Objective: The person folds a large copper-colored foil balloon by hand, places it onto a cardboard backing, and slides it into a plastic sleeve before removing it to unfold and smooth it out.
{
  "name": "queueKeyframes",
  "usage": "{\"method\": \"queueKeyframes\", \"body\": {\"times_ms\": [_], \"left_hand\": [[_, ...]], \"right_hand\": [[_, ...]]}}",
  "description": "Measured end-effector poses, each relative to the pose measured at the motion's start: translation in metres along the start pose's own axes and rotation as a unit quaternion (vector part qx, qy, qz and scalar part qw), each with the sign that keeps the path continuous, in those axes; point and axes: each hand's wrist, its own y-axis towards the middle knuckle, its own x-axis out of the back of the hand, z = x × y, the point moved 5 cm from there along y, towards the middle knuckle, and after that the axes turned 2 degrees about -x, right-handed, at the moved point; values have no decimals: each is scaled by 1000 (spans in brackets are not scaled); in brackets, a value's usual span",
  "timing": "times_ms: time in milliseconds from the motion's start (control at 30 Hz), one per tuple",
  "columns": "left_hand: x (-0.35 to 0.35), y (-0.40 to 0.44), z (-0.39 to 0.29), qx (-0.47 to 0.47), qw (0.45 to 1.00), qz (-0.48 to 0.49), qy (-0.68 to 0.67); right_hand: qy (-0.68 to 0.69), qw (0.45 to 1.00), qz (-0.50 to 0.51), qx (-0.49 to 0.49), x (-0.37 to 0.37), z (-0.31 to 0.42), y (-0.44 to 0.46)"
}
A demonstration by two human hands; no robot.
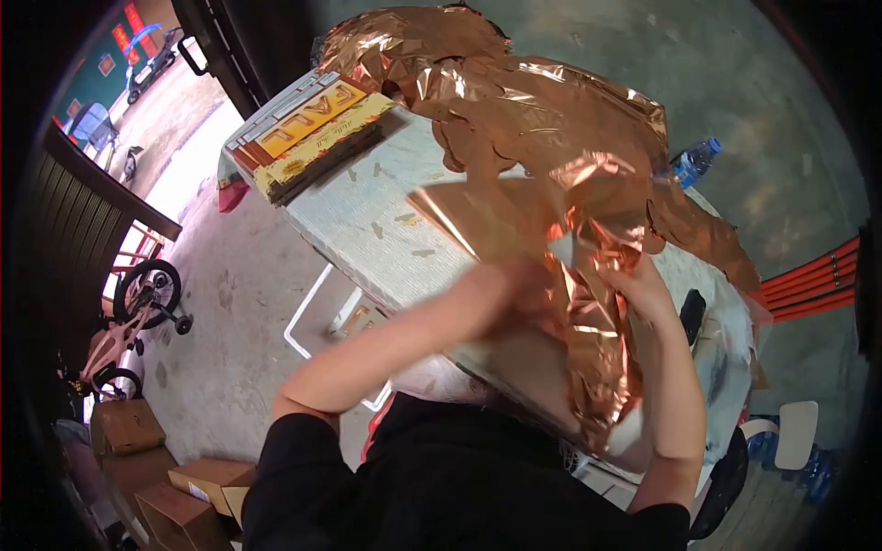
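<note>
Shiny copper-coloured foil (570, 115) lies in overlapping sheets over the back and right of the white-covered table (344, 220). A crumpled foil strip (602, 367) hangs toward my body at the table's near side. My right hand (634, 285) is closed on the upper part of this strip, fingers pinched. My left hand (528, 289) is against the foil just left of it, smeared by motion, so its fingers cannot be made out. A flat foil piece (491, 216) stands above my left hand.
Flat printed packages (322, 129) are stacked at the table's far left corner. A water bottle (696, 162) is behind the foil at right. Cardboard boxes (184, 514) and a small bicycle (138, 312) stand at left. A white chair (796, 434) is at lower right.
</note>
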Motion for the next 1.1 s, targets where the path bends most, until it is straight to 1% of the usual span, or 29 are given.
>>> {"method": "queueKeyframes", "body": {"times_ms": [33, 100, 133, 167, 200, 233, 267, 300, 333, 367, 400, 433, 467, 500, 567, 600, 633, 700, 733, 767, 800, 833, 867, 900, 933, 967, 1033, 1067, 1100], "left_hand": [[18, -3, 18, 47, 995, -8, 87], [35, -16, 60, 30, 972, -77, 220], [37, -24, 63, 30, 972, -76, 222], [37, -30, 66, 36, 965, -61, 254], [36, -32, 66, 42, 957, -45, 284], [34, -31, 63, 42, 958, -41, 282], [32, -31, 60, 57, 961, -29, 269], [30, -31, 57, 73, 964, -16, 256], [33, -26, 51, 94, 972, -2, 213], [35, -22, 45, 98, 973, 3, 209], [35, -19, 41, 103, 981, 15, 165], [31, -17, 39, 109, 986, 25, 121], [28, -14, 38, 116, 990, -7, 79], [24, -13, 36, 124, 989, -8, 78], [22, -10, 32, 138, 990, -12, 30], [26, -7, 21, 129, 991, -9, 42], [29, -8, 18, 133, 990, -11, 42], [33, -13, 22, 187, 980, -35, -54], [36, -17, 22, 188, 980, -36, -55], [35, -24, 26, 243, 950, -30, -192], [32, -31, 30, 293, 899, -22, -325], [36, -37, 34, 293, 898, -20, -326], [39, -40, 38, 251, 938, 70, -230], [39, -40, 35, 203, 958, 159, -129], [36, -42, 33, 206, 944, 214, -142], [37, -42, 32, 207, 944, 215, -140], [49, -33, 25, 198, 964, 127, -122], [52, -28, 28, 209, 961, 96, -156], [57, -25, 24, 208, 961, 95, -155]], "right_hand": [[2, 999, -2, -37, 4, -3, -18], [29, 999, 1, -34, 18, -28, -38], [54, 998, 8, -33, 21, -35, -46], [55, 998, 8, -31, 25, -38, -54], [-22, 998, -47, -37, 33, -36, -64], [-98, 989, -100, -46, 40, -30, -77], [-196, 966, -152, -78, 45, -22, -86], [-293, 929, -198, -109, 47, -13, -91], [-376, 895, -239, -4, 45, -4, -97], [-451, 843, -275, 101, 42, 5, -105], [-451, 845, -270, 94, 39, 1, -106], [-413, 867, -232, 155, 31, 0, -103], [-370, 883, -191, 217, 20, 1, -99], [-369, 885, -183, 218, 10, -3, -96], [-414, 876, -116, 219, -19, -15, -84], [-451, 876, -87, 144, -31, -32, -76], [-451, 876, -82, 147, -31, -37, -76], [-446, 883, -90, 113, -29, -43, -76], [-431, 890, -95, 115, -29, -44, -76], [-432, 890, -95, 114, -29, -44, -76], [-431, 890, -95, 113, -29, -42, -77], [-429, 891, -96, 111, -29, -41, -78], [-428, 892, -97, 111, -29, -41, -78], [-438, 887, -99, 107, -29, -40, -78], [-448, 882, -100, 103, -30, -40, -78], [-446, 883, -100, 105, -30, -38, -78], [-445, 885, -97, 100, -30, -36, -79], [-444, 885, -97, 101, -31, -35, -80], [-423, 894, -100, 108, -31, -33, -81]]}}
